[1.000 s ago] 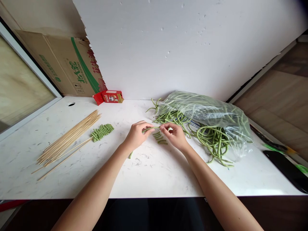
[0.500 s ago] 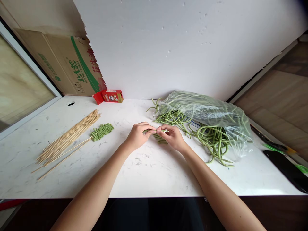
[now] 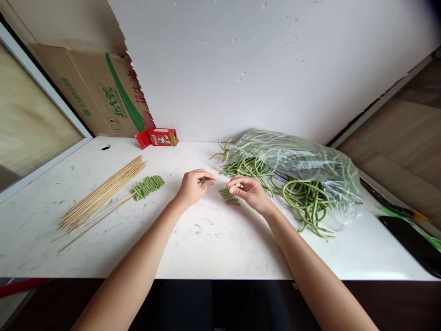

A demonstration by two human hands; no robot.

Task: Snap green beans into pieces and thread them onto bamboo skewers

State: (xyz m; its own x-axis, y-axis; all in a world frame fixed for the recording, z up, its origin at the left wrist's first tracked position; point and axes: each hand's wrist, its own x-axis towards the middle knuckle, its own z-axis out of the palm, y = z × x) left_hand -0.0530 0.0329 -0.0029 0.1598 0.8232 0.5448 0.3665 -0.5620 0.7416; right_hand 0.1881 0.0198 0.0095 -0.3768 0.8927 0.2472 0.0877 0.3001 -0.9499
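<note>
My left hand [image 3: 195,185] is closed on a short piece of green bean [image 3: 203,181], above the middle of the white table. Across a small gap, my right hand [image 3: 250,191] pinches another bean piece [image 3: 234,185] between thumb and fingers. Just below the right fingertips lies a row of cut bean pieces [image 3: 230,197], partly covered by that hand. Off to the left, several short bean pieces [image 3: 148,186] sit side by side on a skewer, its bare end pointing toward me.
A bundle of bamboo skewers [image 3: 103,193] lies at the left. Long green beans [image 3: 306,202] spill from a clear plastic bag [image 3: 296,151] at the right. A red box [image 3: 163,137] stands near the back wall, and a black phone [image 3: 409,243] rests at the right edge.
My hands were together on the bean and have moved apart, the left one leftward. A bean piece now shows in each hand. The view has shifted slightly.
</note>
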